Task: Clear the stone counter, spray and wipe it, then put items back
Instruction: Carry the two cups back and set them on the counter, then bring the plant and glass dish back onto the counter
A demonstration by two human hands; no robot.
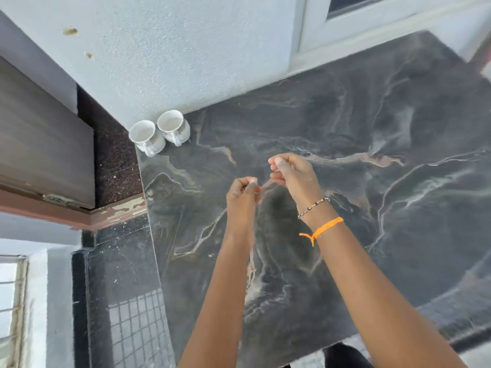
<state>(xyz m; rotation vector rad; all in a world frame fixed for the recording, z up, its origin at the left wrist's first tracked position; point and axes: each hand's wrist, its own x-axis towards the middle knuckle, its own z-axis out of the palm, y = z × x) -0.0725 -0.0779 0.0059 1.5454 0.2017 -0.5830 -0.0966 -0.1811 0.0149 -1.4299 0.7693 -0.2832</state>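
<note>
Dark veined stone counter (345, 155) is seen from above, most of it bare. Two white ceramic mugs with faint gilt print (159, 132) are stood touching each other at about ten o'clock, tight in the corner against the pale textured wall (172, 49) — handles turned toward the viewer.

Left hand (243, 193) and right hand (291, 172) are held just above mid-counter, near each other, fingers curled inward with thumbs against fingertips. Whether anything thin is pinched between them cannot be told; motion blur hides it. A beaded bracelet (313, 207) and an orange thread (322, 229) are worn on the right wrist.

Risk, as judged: the mugs are not yet cleared — a wipe swept toward ten o'clock could knock them together or off the counter's left edge onto the speckled lower ledge (117, 166). Spray could also be caught inside them.
</note>
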